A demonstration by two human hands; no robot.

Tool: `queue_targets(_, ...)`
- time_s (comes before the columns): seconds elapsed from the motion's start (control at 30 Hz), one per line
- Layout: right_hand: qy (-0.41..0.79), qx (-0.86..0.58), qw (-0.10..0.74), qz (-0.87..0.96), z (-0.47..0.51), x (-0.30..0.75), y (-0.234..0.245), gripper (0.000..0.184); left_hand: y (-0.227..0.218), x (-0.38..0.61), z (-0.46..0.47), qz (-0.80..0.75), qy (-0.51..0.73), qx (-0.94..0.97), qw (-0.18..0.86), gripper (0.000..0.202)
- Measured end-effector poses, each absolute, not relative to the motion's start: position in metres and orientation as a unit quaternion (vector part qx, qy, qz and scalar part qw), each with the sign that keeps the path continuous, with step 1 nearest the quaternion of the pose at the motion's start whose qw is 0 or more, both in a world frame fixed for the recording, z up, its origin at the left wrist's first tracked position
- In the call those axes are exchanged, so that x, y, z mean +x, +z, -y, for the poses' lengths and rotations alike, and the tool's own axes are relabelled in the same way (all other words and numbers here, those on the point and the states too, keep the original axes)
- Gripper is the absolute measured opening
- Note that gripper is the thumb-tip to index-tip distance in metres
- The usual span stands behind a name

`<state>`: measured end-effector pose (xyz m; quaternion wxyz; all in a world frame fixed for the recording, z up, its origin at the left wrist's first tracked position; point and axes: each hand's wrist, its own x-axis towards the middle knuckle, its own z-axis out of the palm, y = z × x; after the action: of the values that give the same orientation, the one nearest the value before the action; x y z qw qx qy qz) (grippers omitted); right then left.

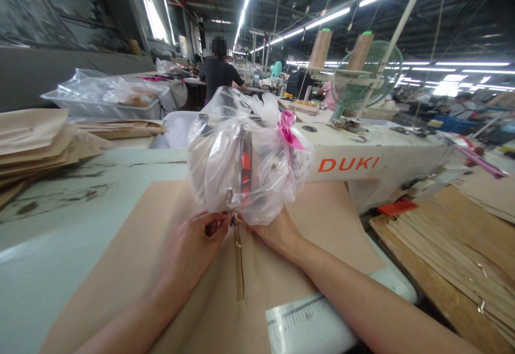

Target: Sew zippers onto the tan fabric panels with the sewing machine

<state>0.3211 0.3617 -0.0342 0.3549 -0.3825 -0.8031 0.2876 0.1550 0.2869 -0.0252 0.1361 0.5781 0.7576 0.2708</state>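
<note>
A beige fabric panel (193, 295) lies flat on the bed of a sewing machine (398, 153). Down its middle, a zipper (239, 268) with a metal pull runs toward me from the presser foot (231, 217). My left hand (193, 241) is closed in a pinch just left of the foot, and what its fingertips grip is too small to make out. Close to the foot on the right, my right hand (277, 233) rests on the panel, its fingers partly hidden. A clear plastic bag (217, 155) with a pink tie wraps the machine head above both hands.
Stacked beige pieces (32, 139) lie at the left. Behind them stands a white bin (108, 104) of plastic bags. More panels with zippers (450, 252) lie on a wooden board at right. Thread cones (321, 48), a green fan (368, 75) and a seated person (220, 72) are beyond.
</note>
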Motion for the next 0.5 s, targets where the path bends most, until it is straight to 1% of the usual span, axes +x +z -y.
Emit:
queue_targets(0.07,0.297,-0.370,0.371,0.798,-0.361,0.321,-0.036,0.015,-0.027,0.155,-0.287,-0.759,0.270,0.578,0.134,0.026)
queue_targets(0.13,0.297,-0.366,0.374,0.799,-0.359,0.320,-0.038,0.017,-0.026,0.156,-0.287,-0.759,0.267,0.579,0.134,0.025)
queue_targets(0.3,0.245,-0.379,0.343,0.824,-0.357,0.316,-0.043,0.022,-0.024,0.157,-0.286,-0.758,0.258,0.584,0.134,0.027)
queue_targets(0.5,0.215,-0.400,0.329,0.828,-0.359,0.311,-0.045,0.027,-0.024,0.159,-0.287,-0.760,0.246,0.588,0.127,0.029)
